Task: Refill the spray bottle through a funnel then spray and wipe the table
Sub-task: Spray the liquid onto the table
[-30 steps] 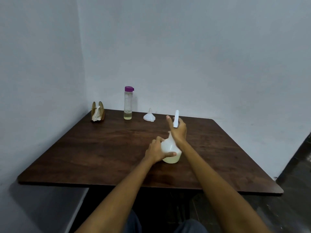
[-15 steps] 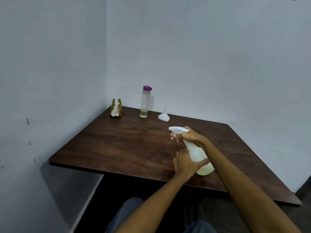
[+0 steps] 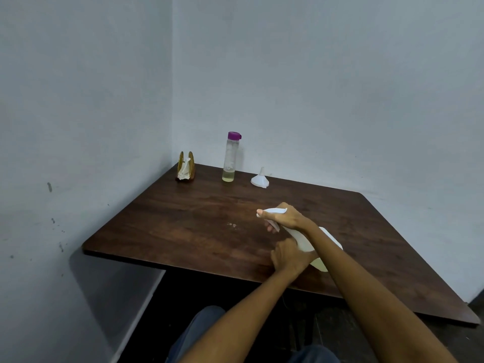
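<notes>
Table was dark wood, pushed into the far left corner of the room, grey walls on two sides. Your spray bottle was white, tilted with its nozzle pointing left and its base toward the near right, over the right-centre of the table; pale yellowish liquid showed at the base. I couldn't tell if the base touched the wood.

Your right hand was wrapped around the bottle's neck at the trigger head, thumb along the top, fingers curled under at the trigger. Your left hand was curled against the lower body of the bottle, steadying it from the near side. Hands were close together, both on the bottle.

At the far edge a clear bottle with a purple cap stood upright, a little yellowish liquid in the bottom. Left of it, in the corner, a tissue holder held white tissue. Right of the clear bottle, the white funnel sat wide end down, spout up. A few small pale droplets sat on the wood left of the nozzle.
</notes>
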`<state>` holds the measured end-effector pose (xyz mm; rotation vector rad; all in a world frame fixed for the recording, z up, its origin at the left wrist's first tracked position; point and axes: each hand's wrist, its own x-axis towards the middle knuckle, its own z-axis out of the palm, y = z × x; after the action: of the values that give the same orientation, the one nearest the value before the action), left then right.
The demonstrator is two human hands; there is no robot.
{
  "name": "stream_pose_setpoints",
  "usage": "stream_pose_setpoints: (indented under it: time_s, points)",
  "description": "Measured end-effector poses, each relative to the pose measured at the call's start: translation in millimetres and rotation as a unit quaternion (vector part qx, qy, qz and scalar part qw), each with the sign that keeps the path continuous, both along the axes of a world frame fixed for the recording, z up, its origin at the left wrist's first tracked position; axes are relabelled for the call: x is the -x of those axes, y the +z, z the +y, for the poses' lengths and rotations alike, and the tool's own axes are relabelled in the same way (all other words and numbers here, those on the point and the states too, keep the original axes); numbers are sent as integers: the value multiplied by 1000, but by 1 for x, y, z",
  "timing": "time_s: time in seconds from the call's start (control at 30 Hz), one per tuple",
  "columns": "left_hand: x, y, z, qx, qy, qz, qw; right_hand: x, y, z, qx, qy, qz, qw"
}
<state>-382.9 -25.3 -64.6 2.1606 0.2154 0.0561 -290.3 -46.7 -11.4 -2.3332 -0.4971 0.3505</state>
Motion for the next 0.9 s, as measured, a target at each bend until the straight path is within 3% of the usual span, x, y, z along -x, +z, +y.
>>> stream_pose_setpoints:
  time_s: [0.07, 0.23, 0.37, 0.53, 0.7, 0.9]
  points:
    - [-1, -1, -2, -1, 1, 0, 1000, -1, 1, -3, -5, 9, 11, 1000]
    - [-1, -3, -7, -9, -3, -11, 1000, 1, -4, -7, 56, -64, -74, 994]
    - [-1, -3, -10, -22, -21, -29, 999, 7, 11, -21, -30, -27, -12, 999]
    - [3, 4, -30, -6, -69, -35, 997, 15, 36, -70, -95, -91, -21, 991]
    - [13, 5, -67, -5, -115, -14, 993, 28, 28, -99, -9, -98, 22, 995]
    - [14, 1, -85, -6, -130, 2, 992, 23, 0, -109, 30, -165, -54, 984]
